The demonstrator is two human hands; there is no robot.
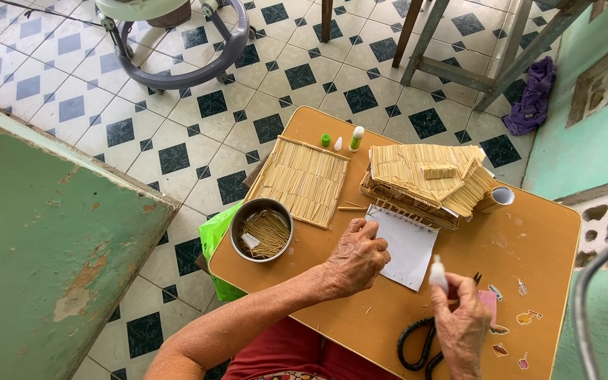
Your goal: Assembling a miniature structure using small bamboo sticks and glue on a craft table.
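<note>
Glue bottle (438,274), small and white, stands upright in the person's right hand (462,327), whose fingers are wrapped around it above the near right part of a small orange table (529,232). The left hand (355,259) rests on the near left corner of a white sheet of paper (409,246) lying mid-table, fingers curled together; whether they pinch anything cannot be told. Just beyond the paper sits a model house of thin sticks (427,183), its roof sloping to both sides, and a roll of tape (497,197) lies against its right end. To the left of the house a flat panel of sticks (304,179) lies on the table, tilted at a slant, with two loose sticks (352,207) between panel and house. A round metal bowl of sticks (262,230) sits at the table's near left edge, close to the left forearm. At the far edge stand a second glue bottle with a green top (356,138), a green cap (326,140) and a white nozzle (338,144). Black-handled scissors (420,345) lie near the right wrist, and a pink block (488,304) sits just right of that hand. A purple cloth (533,98) lies on the tiled floor (177,134) by the far right wall.
</note>
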